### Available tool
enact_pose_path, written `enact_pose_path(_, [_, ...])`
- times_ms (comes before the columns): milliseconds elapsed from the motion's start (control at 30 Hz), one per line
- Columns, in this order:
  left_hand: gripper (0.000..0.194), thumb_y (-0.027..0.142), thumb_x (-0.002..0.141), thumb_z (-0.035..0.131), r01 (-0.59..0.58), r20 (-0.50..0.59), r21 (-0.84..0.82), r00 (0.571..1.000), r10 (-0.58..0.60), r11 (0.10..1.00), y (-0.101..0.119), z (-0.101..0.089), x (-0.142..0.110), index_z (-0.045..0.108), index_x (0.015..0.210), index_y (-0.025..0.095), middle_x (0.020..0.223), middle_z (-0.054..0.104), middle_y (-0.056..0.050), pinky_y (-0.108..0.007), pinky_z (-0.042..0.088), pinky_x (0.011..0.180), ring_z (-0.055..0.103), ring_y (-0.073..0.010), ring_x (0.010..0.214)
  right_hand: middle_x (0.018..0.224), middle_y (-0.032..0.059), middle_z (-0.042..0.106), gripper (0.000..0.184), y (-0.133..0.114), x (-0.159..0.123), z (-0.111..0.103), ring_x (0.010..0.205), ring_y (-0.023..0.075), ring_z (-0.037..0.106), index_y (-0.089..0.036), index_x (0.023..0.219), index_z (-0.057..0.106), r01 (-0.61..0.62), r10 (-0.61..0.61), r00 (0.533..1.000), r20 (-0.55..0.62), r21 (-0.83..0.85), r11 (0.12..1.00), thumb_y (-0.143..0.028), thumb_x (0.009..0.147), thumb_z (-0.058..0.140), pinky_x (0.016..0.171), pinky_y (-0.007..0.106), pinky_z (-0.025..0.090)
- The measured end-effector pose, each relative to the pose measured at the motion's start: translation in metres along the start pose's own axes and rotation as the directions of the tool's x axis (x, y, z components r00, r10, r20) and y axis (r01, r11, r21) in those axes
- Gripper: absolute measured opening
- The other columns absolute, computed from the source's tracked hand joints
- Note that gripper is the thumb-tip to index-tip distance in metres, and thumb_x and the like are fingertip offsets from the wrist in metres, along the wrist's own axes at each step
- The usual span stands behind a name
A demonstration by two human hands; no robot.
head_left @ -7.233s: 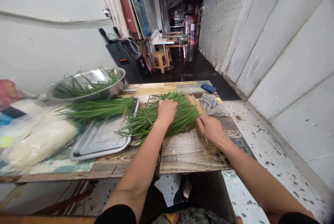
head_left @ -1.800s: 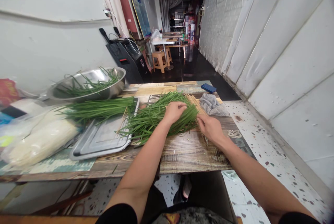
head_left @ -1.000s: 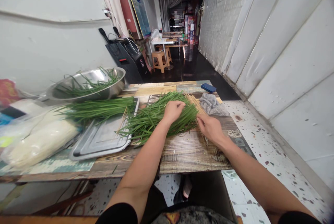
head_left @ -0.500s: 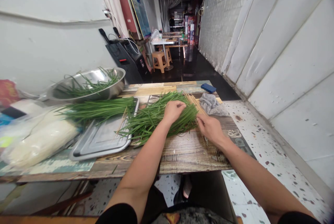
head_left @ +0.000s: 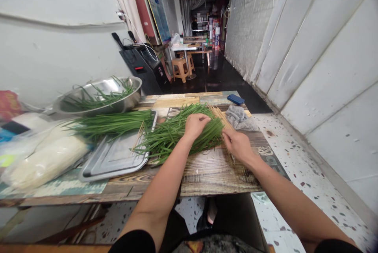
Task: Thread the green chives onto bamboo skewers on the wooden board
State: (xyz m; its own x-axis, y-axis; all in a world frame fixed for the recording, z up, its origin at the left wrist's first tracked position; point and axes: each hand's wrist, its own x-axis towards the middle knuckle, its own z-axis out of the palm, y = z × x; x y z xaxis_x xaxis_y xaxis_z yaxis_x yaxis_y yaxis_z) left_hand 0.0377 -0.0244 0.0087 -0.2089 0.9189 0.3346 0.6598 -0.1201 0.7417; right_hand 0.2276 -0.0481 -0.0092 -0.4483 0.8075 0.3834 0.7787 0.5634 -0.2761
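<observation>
A loose heap of long green garlic chives lies on the wooden-patterned table. Over its right part is my left hand, thumb and fingers pinched together; what they hold is too small to make out. At the cut ends of the heap, my right hand is closed, with its fingertips against the chives and the thin wooden skewers. Those skewers lie in a bundle along the heap's right side, partly under my right hand. Whether a single skewer is between my right fingers is hidden.
Left of the heap, a metal tray carries more chives and a few skewers. Behind it stands a steel bowl with chives. A plastic bag of pale food lies far left. A grey cloth and blue box sit at right.
</observation>
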Motion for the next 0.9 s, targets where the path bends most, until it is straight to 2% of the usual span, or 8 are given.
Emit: enact_pose_path(900, [0.014, 0.026, 0.074, 0.062, 0.016, -0.005, 0.001, 1.000, -0.016, 1.000, 0.0022, 0.0007, -0.0017, 0.074, 0.078, 0.019, 0.078, 0.073, -0.001, -0.023, 0.046, 0.070, 0.065, -0.0146, 0.073, 0.087, 0.0048, 0.071, 0.030, -0.0015, 0.0002, -0.0019, 0.075, 0.0154, 0.063, -0.020, 0.101, 0.065, 0.007, -0.007, 0.999, 0.036, 0.002, 1.000, -0.026, 0.090, 0.038, 0.063, 0.023, 0.036])
